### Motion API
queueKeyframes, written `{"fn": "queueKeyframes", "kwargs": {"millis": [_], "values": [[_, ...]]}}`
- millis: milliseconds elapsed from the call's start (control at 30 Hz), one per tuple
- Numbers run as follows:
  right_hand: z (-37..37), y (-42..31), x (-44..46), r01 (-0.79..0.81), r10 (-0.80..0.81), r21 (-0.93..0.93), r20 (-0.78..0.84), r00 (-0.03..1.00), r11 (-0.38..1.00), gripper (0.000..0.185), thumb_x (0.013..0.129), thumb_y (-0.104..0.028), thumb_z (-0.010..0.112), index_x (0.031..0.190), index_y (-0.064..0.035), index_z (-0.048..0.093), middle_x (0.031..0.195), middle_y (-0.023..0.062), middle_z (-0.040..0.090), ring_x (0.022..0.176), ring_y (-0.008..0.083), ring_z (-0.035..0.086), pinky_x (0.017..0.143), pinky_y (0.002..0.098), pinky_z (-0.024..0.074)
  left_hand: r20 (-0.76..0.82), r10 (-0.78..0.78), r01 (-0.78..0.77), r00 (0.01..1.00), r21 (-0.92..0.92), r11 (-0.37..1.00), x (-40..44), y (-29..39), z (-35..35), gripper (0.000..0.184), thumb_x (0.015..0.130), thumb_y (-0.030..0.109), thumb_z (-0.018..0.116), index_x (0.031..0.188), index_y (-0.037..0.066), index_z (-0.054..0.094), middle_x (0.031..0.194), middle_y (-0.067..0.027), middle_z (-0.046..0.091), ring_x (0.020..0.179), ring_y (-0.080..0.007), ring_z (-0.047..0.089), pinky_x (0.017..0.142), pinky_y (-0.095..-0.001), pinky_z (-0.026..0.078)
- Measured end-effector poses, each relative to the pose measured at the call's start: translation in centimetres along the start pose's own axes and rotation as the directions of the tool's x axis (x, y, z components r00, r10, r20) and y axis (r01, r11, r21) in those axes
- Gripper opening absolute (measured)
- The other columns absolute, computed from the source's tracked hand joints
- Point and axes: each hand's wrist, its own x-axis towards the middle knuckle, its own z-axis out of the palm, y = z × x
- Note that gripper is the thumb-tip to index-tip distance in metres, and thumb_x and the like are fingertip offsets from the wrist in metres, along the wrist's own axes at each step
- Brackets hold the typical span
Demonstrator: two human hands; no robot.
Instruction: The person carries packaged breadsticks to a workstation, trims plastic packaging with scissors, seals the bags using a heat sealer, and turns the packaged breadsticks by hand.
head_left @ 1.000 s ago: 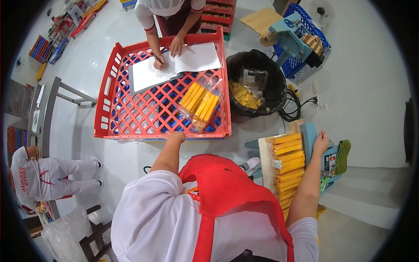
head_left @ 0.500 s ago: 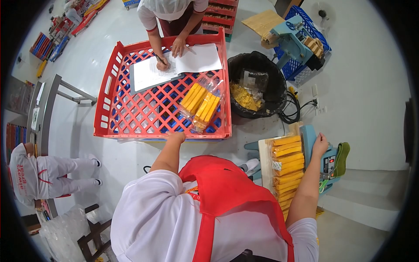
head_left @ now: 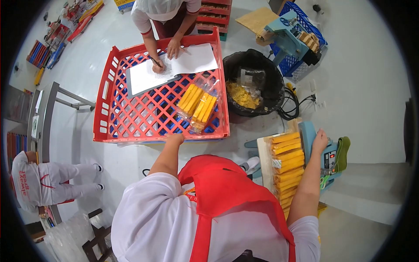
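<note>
Glossy, clear-wrapped yellow sticks (head_left: 187, 98) lie on the latticed red crate (head_left: 224, 100) beyond my left grip (head_left: 175, 139) (I can't tell if either grip is spread or pinching), and my right grip (head_left: 320, 140) partly hides the blue machine (head_left: 307, 134).

We see a black-lined bin (head_left: 275, 83) with yellow scraps (head_left: 242, 95) inside. A teal machine (head_left: 286, 38) overlaps a blue crate (head_left: 286, 67) in our view, and black cables (head_left: 290, 112) run to a wall socket (head_left: 313, 97). Red trays (head_left: 214, 18) rise in a stack farther off. On our left, a person in white (head_left: 32, 180) stands beside a steel table (head_left: 47, 111), near clear plastic sheeting (head_left: 70, 240).
</note>
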Motion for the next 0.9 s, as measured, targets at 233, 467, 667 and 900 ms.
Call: {"fn": "queueKeyframes", "kwargs": {"millis": [233,467,667,900], "values": [[0.2,-0.5,-0.3,-0.011,0.011,0.005,-0.021,1.0,1.0,0.028,0.083,-0.022,0.046,0.093,0.0003,0.06,0.084,0.0173,0.061,0.076,0.0288,0.058,0.07,0.0335,0.0438,-0.008,0.007,-0.007,1.0,0.035,0.999,0.9,-0.4,0.6,0.043,0.085,0.026,0.033,0.124,0.014,0.043,0.135,-0.0106,0.029,0.127,-0.0402,0.012,0.092,-0.0678,0.002],[0.3,0.2,-0.2,-0.029,0.028,0.052,0.025,0.999,0.998,0.025,0.079,-0.009,0.046,0.098,0.0001,0.059,0.092,0.0166,0.061,0.084,0.028,0.059,0.075,0.0319,0.0443,0.044,-0.028,0.024,0.999,0.096,0.995,3.1,-0.5,1.4,0.043,0.085,0.028,0.031,0.126,0.016,0.041,0.137,-0.0119,0.025,0.126,-0.0436,0.01,0.093,-0.0663,0.003],[-0.1,-0.9,-0.4,0.001,0.0,-0.04,0.03,1.0,0.999,0.024,0.078,-0.01,0.046,0.095,-0.0009,0.061,0.093,0.0163,0.061,0.085,0.0279,0.059,0.076,0.0323,0.0441,-0.105,-0.1,0.095,0.989,-0.06,0.994,1.7,-0.3,1.9,0.057,0.087,0.04,0.022,0.133,0.006,0.023,0.139,-0.0118,0.021,0.13,-0.0341,0.005,0.092,-0.0659,-0.005],[0.2,-0.1,-0.1,0.023,-0.021,-0.056,0.035,0.999,0.998,0.024,0.078,-0.012,0.047,0.095,-0.0011,0.061,0.094,0.016,0.061,0.086,0.0284,0.058,0.077,0.0328,0.0439,-0.146,-0.08,0.068,0.986,-0.087,0.994,0.6,-0.2,1.7,0.059,0.087,0.042,0.022,0.134,0.006,0.018,0.139,-0.0131,0.018,0.13,-0.0348,0.005,0.093,-0.0645,-0.007]]}}
